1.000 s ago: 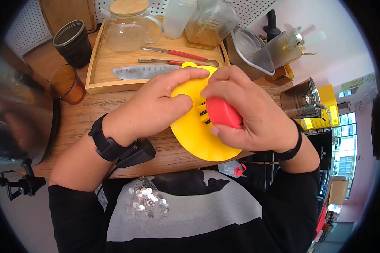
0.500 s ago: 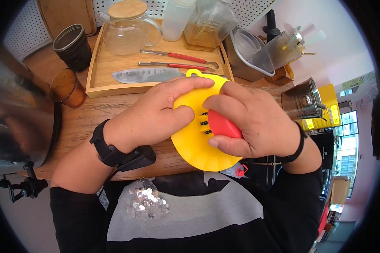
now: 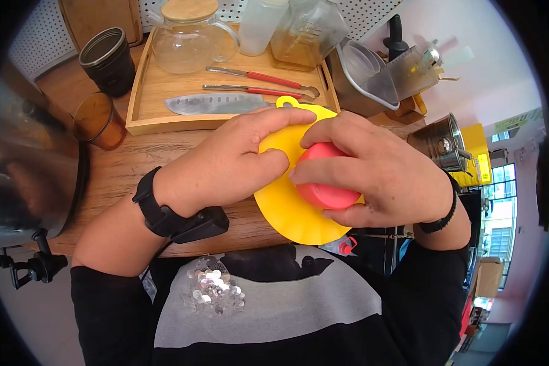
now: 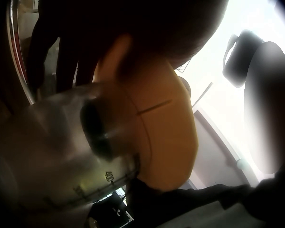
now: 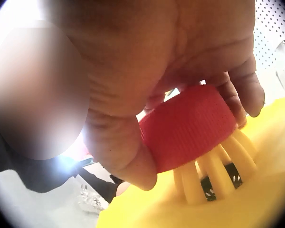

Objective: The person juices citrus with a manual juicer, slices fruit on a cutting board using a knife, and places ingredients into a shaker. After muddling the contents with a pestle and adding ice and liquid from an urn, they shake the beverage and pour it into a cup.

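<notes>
My left hand [image 3: 226,161] holds a yellow disc [image 3: 287,213] with a scalloped edge and a small loop at its far end, thumb on its face. At the disc's middle, my right hand [image 3: 390,168] grips a ribbed red cap [image 3: 326,195], fingers over and around it. In the right wrist view the red cap [image 5: 190,128] sits above curved yellow ribs [image 5: 221,173], with black showing between them. Behind the disc, a clear bottle [image 4: 47,133] with printed measuring marks appears in the left wrist view, mostly hidden from above.
Just beyond the hands lies a wooden tray [image 3: 171,125] with a knife [image 3: 213,104], red-handled tools [image 3: 274,79], a glass teapot [image 3: 186,49] and bottles. An amber cup [image 3: 99,122] and dark cup [image 3: 107,61] stand left. A grey bin [image 3: 360,91] and metal bucket [image 3: 433,143] are right.
The right fingers have shifted around the red cap, which now faces up more and covers the black slots seen earlier. The disc has moved slightly right, with both hands.
</notes>
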A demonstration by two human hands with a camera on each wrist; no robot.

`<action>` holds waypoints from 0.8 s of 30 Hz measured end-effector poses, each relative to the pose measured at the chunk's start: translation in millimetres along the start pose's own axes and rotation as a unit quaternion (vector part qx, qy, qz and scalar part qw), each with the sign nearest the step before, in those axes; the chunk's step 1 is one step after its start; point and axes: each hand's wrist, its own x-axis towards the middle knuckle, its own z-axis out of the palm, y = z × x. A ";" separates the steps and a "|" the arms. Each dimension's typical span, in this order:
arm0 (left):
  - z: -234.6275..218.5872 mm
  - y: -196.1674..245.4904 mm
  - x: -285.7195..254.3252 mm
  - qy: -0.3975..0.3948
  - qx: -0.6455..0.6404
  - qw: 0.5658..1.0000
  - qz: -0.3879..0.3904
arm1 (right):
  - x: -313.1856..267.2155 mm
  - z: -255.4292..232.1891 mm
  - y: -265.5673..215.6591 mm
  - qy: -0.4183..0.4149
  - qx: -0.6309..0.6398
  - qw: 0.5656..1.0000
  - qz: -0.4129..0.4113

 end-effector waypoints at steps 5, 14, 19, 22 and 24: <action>-0.7 3.8 -3.7 0.017 0.027 0.999 0.019 | 1.4 17.4 0.7 0.045 0.035 0.996 0.065; 1.5 2.1 -3.9 0.013 -0.024 1.000 -0.003 | -12.0 8.3 6.2 0.088 0.128 0.987 0.038; 0.4 2.8 -3.2 0.011 0.020 1.000 0.010 | -8.8 -2.7 -5.2 0.004 0.015 0.999 0.040; 0.4 3.9 -3.6 0.016 0.050 0.998 0.020 | -3.8 13.0 -11.7 0.051 -0.029 0.993 0.100; 1.2 5.9 -3.9 0.010 0.017 1.000 0.006 | -3.3 23.0 -8.3 0.090 -0.046 0.985 0.138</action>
